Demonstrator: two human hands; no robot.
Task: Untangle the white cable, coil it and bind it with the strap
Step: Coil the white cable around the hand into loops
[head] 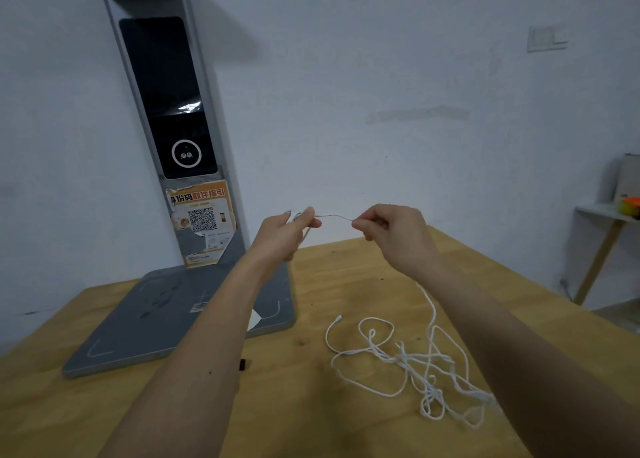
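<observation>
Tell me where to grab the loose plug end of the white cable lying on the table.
Pinch the white cable just behind its plug end, coming from above on the left: that end lies flat on the table, curving clear of the tangle.

There is one camera, worn on the person's head. It looks forward and down, close over the wooden table [145, 419] and both arms, with the white wall [381, 77] just behind the table.

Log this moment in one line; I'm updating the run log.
stage: untangling | left hand: pinches white cable | right hand: pinches cable | rest: tangled on table | coil: not begun
</observation>
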